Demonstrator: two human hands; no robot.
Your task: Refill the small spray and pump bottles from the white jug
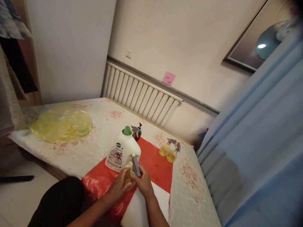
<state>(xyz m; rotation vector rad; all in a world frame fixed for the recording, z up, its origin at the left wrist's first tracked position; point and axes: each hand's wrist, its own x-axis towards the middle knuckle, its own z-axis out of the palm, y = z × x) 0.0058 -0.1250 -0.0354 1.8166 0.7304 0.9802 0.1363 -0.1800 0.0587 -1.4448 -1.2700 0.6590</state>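
Observation:
In front of me is a small clear spray bottle point(128, 180) with yellowish liquid and a grey-and-white trigger head point(135, 165). My left hand point(119, 184) wraps round its body. Closed at the neck, just under the trigger, is my right hand point(144, 181). Right behind them stands a large white jug point(129, 146) with a printed label and an uncapped neck, a green spout piece showing inside its mouth. Two similar spray bottles point(172, 154) with yellow liquid stand side by side farther right. My fingers partly hide the held bottle.
A red plastic sheet point(158, 164) and a white sheet point(157, 201) lie on the flowered tablecloth point(189, 189). A dark spray bottle point(136, 132) stands behind the jug. At left lies a yellow plastic bag point(59, 124) with a green cap point(82, 132). A blue curtain point(255, 132) hangs at right.

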